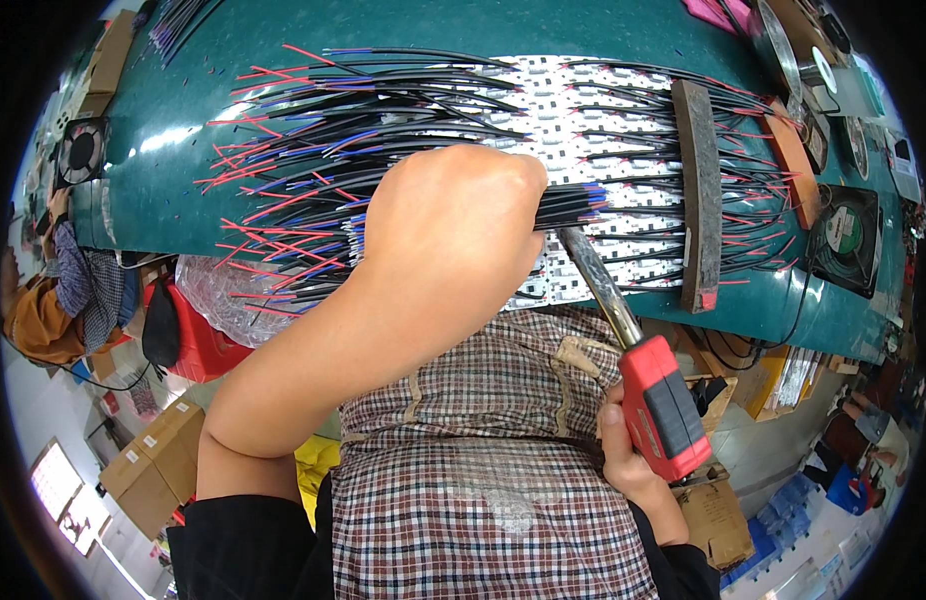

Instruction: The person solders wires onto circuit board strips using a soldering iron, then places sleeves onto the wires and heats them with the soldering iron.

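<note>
My left hand (458, 215) is closed round a bundle of thin black cables (573, 205). Blue and dark ends of the bundle stick out to the right of the fist, above a panel of small white circuit boards (550, 120). My right hand (628, 450) grips a red and black soldering iron (663, 410). Its metal barrel slants up and left, so the tip is just below the bundle's ends; whether it touches anything I cannot tell. Rows of black wires (413, 80) with red and blue ends run off both sides of the panel.
A dark grey bar (695, 190) lies across the right-hand wires. Beyond it are an orange-brown block (793, 165), a black fan (848, 235) and a wire spool (821, 75). Another fan (83, 148) is at the green table's (163, 215) left end, near another person (68, 265).
</note>
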Demonstrator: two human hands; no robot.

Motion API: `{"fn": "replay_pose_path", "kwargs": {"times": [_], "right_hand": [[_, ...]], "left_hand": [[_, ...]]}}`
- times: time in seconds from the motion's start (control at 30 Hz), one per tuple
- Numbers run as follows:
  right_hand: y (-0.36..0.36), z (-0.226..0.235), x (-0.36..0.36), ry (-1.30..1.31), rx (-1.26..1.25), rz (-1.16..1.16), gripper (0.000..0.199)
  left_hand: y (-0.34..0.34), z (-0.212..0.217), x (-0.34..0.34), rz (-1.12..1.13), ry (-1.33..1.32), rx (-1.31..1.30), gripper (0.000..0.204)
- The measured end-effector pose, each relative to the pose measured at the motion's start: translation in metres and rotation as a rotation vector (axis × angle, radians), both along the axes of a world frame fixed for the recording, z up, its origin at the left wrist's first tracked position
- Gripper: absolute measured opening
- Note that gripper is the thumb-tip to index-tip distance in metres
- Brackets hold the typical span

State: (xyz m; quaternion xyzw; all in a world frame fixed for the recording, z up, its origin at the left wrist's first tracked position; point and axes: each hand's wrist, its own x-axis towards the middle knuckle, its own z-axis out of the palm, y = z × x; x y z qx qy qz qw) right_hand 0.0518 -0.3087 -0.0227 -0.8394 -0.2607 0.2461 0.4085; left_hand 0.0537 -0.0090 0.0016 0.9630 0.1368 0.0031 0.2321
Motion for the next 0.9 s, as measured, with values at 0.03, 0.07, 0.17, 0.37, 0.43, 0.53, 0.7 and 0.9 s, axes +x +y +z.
{"fn": "replay_pose_path", "kwargs": {"times": [0.03,0.07,0.17,0.37,0.43,0.53,0.7,0.9], "right_hand": [[-0.002,0.001,-0.002,-0.001,-0.001,0.0,0.02],[-0.003,0.002,-0.004,-0.002,0.004,-0.032,0.018],[-0.004,0.001,-0.004,-0.011,0.012,-0.046,0.016],[0.002,0.005,0.0,0.036,0.01,-0.038,0.014],[0.005,0.005,0.001,0.043,0.016,-0.033,0.014],[0.006,0.005,0.0,0.08,0.052,-0.07,0.013],[0.002,0.002,-0.003,0.07,0.018,-0.057,0.013],[-0.01,-0.001,-0.006,0.034,-0.033,-0.039,0.013]], "left_hand": [[0.0,0.0,0.0,0.0,-0.001,-0.001,0.019],[-0.001,0.0,0.0,-0.004,-0.012,-0.001,0.019],[-0.001,0.001,0.0,-0.006,-0.006,0.006,0.019],[-0.001,0.001,0.0,-0.013,-0.001,0.009,0.019],[-0.001,0.0,0.0,-0.012,-0.008,-0.003,0.019],[-0.002,-0.002,-0.001,-0.01,-0.014,-0.011,0.019],[-0.006,-0.001,-0.002,-0.012,-0.013,0.033,0.023],[-0.007,-0.001,-0.003,-0.014,-0.003,0.026,0.024]]}}
